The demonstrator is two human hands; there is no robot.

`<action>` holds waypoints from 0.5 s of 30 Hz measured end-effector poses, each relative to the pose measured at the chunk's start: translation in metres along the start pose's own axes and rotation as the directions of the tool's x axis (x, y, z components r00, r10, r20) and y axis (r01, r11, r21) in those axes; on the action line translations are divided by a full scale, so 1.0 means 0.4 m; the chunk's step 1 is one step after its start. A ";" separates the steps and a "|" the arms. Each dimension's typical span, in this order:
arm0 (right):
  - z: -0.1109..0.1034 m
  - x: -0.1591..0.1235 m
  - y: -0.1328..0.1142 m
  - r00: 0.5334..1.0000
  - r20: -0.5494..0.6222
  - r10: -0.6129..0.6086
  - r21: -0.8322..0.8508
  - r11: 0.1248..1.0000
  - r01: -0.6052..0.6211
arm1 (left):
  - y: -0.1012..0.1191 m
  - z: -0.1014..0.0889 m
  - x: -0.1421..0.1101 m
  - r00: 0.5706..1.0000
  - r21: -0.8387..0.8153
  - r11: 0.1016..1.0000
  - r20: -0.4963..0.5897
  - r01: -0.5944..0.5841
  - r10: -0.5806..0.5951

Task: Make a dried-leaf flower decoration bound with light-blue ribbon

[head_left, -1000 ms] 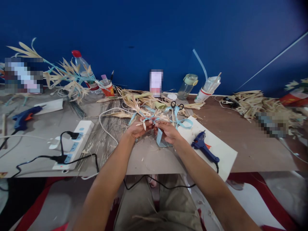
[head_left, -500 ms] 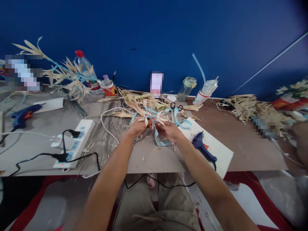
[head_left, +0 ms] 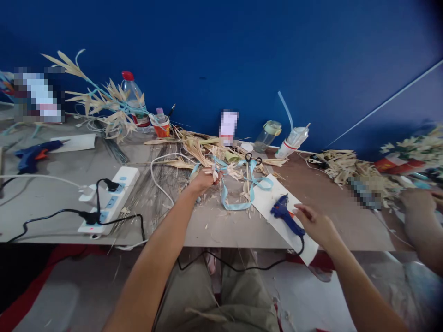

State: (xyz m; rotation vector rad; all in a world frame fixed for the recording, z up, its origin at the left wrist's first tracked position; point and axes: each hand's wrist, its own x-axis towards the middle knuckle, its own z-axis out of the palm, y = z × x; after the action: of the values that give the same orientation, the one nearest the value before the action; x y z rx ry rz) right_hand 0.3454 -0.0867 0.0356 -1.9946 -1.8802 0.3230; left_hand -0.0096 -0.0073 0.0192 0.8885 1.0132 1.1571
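Observation:
My left hand (head_left: pixel 201 180) is closed on a small straw flower (head_left: pixel 215 173) with pale dried leaves, held just above the table. A light blue ribbon (head_left: pixel 238 203) trails from it in loops across the tabletop. Off to the right, my right hand (head_left: pixel 314 223) hovers with its fingers apart right beside the handle of a blue glue gun (head_left: pixel 286 216); it holds nothing. The glue gun lies on a white sheet (head_left: pixel 266 203). Black-handled scissors (head_left: pixel 254 159) rest among the straw behind the ribbon.
A white power strip (head_left: pixel 110 197) with black plugs lies at left, another blue glue gun (head_left: pixel 32 154) farther left. Bottles and cups (head_left: pixel 266 134) line the blue wall. Straw piles (head_left: pixel 346 167) sit at right, where another person's hand (head_left: pixel 417 203) rests.
My right hand let go of the flower and ribbon and moved right to the glue gun. My left hand still holds the flower. The view swung right, showing another person's hand.

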 end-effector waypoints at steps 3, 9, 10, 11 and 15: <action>0.021 -0.022 0.051 0.996 0.087 -0.012 -0.123 0.992 0.022 | -0.011 0.002 0.006 1.000 -0.002 1.000 -0.029 0.002 -0.002; 0.066 -0.006 0.040 0.985 0.173 -0.016 -0.288 0.955 0.066 | -0.023 -0.002 0.010 0.999 -0.005 1.000 -0.042 0.022 -0.022; 0.072 0.001 0.042 0.985 0.174 -0.009 -0.284 0.957 0.059 | -0.024 -0.003 0.010 0.999 -0.001 1.000 -0.043 0.028 -0.028; 0.077 0.008 0.046 0.984 0.178 -0.010 -0.264 0.963 0.058 | -0.024 -0.003 0.011 0.998 0.002 0.999 -0.044 0.034 -0.034; 0.079 0.026 0.074 0.987 0.145 -0.067 -0.131 0.988 0.086 | -0.028 -0.004 0.015 0.997 0.005 0.999 -0.053 0.052 -0.051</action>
State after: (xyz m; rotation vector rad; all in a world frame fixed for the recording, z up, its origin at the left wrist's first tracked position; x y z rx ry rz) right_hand 0.3598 -0.0736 -0.0046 -2.0279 -2.1128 0.3285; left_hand -0.0073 -0.0032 0.0072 0.8359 1.0769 1.1395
